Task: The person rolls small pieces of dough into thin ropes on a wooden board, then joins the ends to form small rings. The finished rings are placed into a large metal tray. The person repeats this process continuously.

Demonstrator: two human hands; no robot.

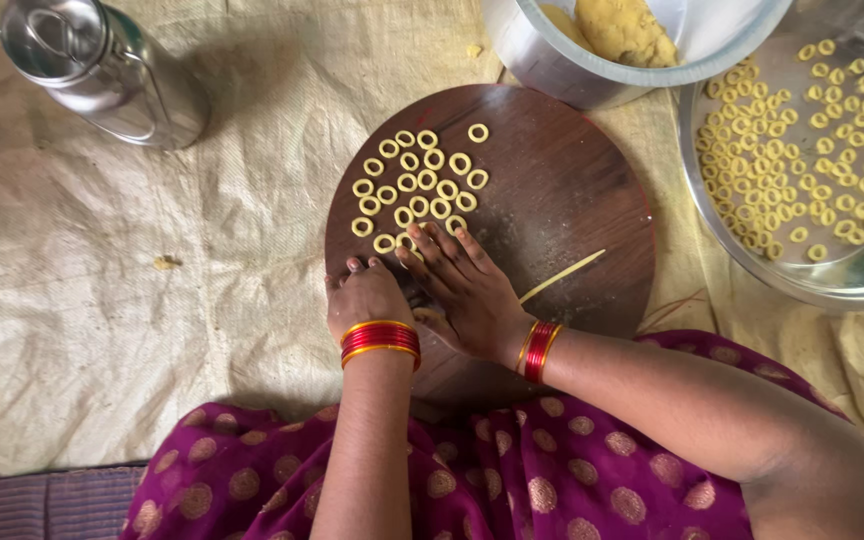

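A round dark wooden board (562, 180) lies in front of me with several small dough rings (414, 185) laid in rows on its left half. My left hand (367, 295) rests on the board's near left edge, fingers curled down. My right hand (462, 290) lies flat on the board beside it, fingers spread and pressed over a thin dough strand (562, 275) whose free end sticks out to the right. Both wrists wear red and gold bangles. Whether the left hand pinches any dough is hidden.
A steel plate (732, 245) at the right holds several finished dough rings. A steel bowl (552, 60) at the top holds a lump of yellow dough (620, 28). A lidded steel can (102, 65) stands at top left. A woven sheet (102, 300) covers the floor.
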